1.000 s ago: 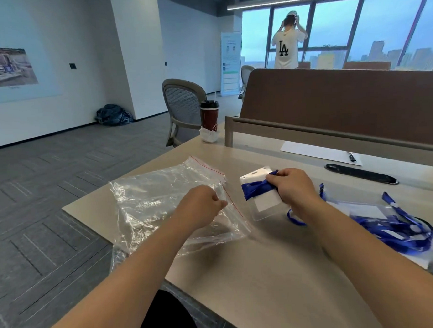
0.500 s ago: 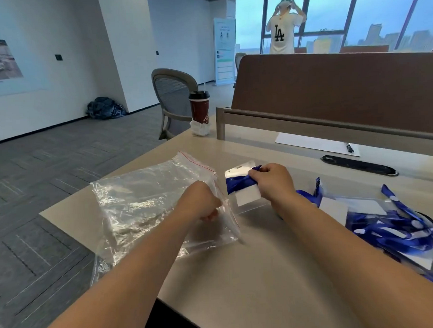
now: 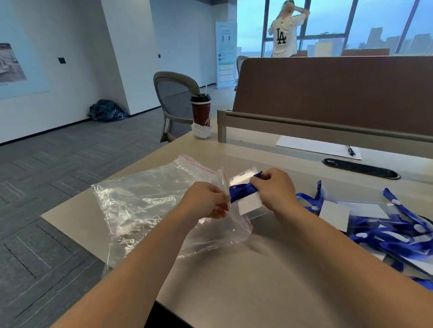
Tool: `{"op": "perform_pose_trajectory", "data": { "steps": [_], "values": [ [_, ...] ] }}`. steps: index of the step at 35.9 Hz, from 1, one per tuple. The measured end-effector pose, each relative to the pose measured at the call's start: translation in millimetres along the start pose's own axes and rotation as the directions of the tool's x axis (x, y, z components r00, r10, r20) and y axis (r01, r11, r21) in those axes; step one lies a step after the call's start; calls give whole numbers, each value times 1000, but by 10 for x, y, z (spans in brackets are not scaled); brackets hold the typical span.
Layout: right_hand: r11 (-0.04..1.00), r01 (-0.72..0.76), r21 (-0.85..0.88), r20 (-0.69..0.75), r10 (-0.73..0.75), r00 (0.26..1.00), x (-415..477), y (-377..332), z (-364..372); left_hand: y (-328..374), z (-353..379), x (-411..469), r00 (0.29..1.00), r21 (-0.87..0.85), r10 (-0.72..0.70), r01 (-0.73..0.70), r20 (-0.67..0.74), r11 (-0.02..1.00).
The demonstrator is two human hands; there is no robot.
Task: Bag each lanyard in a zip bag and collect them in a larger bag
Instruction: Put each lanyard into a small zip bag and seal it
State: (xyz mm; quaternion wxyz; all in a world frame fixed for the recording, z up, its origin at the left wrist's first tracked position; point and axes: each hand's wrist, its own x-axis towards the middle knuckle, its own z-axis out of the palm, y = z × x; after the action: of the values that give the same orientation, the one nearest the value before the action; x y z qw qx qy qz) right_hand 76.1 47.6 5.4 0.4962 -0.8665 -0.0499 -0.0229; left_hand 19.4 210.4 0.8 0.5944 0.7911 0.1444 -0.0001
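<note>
The larger bag (image 3: 143, 206) lies limp on the surface (image 3: 240, 274), its mouth edge pinched up by the left hand (image 3: 207, 201). Just at that mouth, the right hand (image 3: 273, 188) grips the lanyard packet (image 3: 246, 199). The thin film may sag shut and snag the packet's corner.

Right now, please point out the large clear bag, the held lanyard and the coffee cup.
large clear bag (image 3: 142, 204): head view, crumpled middle.
held lanyard (image 3: 241, 190): head view, blue strap.
coffee cup (image 3: 201, 112): head view, red body.

left grip (image 3: 207, 201), left forearm (image 3: 140, 261) — bare | right grip (image 3: 273, 188), right forearm (image 3: 338, 245) — bare | black garment (image 3: 168, 324) at lap
</note>
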Motion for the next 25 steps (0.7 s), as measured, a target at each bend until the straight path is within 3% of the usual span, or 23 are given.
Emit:
{"op": "perform_pose_trajectory", "data": {
  "steps": [16,19,22,25],
  "values": [
    [994,49,100,3,-50,999,-186,40,-122,98,131,-73,999,-170,26,-18,47,985],
    [993,62,97,-29,-60,998,-183,19,-136,111,143,-87,998,-95,31,-26,53,995],
    [993,53,107,-19,-51,999,-159,-3,-175,122,124,-54,996,74,67,-63,-57,995],
    [993,36,113,40,-41,998,-162,-18,-182,139,77,-35,996,67,45,-40,-80,997]
  ]
}}
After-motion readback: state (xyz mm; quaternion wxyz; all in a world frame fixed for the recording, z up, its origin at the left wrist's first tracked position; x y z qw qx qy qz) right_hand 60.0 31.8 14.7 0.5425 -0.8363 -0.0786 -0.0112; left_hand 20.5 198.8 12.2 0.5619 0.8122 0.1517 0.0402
